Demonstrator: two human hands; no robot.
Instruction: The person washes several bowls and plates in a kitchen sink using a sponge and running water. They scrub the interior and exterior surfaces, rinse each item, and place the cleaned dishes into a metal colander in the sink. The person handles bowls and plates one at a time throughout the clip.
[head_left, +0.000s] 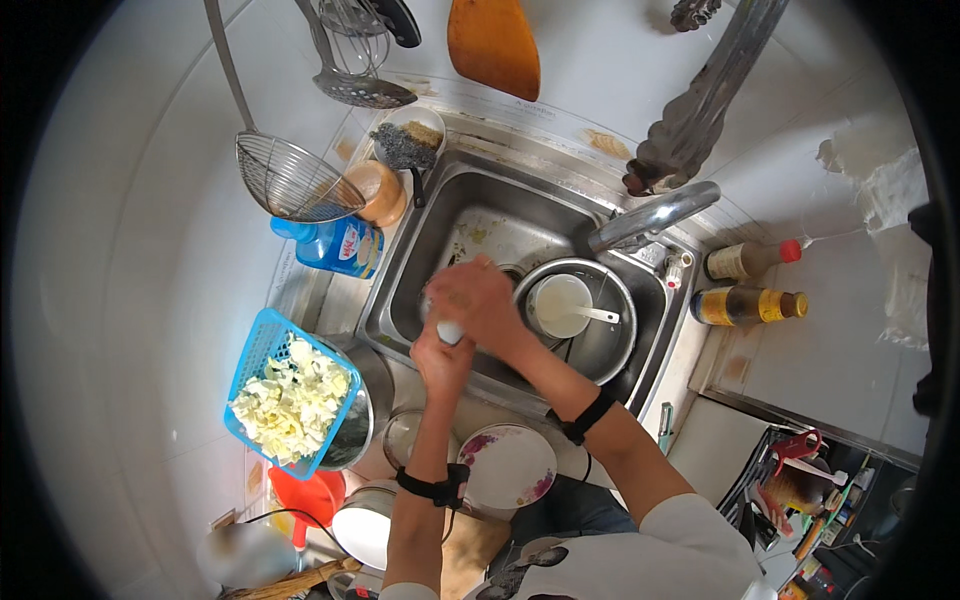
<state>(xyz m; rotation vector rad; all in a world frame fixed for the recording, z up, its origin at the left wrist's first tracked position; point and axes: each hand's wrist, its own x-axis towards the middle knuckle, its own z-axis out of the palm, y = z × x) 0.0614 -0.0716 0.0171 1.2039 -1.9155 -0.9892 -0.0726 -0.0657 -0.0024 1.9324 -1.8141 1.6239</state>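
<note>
Over the left half of a stainless steel sink (555, 187), my two hands meet. My left hand (444, 360) is closed around a white, rounded object (450, 332), of which only an end shows between the hands. My right hand (476, 300) lies over it, blurred, and its grip cannot be made out. Right of the hands, a metal basin (626, 330) stands in the sink, with a white bowl (553, 322) and a white spoon (602, 316) in it. Bits of food lie on the sink floor behind the hands.
A curved faucet (656, 214) reaches over the sink. At left stand a blue basket (259, 330) of chopped pale leaves (292, 405) and a blue bottle (349, 244). A floral plate (510, 465) lies in front. Two bottles stand right; a wire skimmer (292, 180) hangs upper left.
</note>
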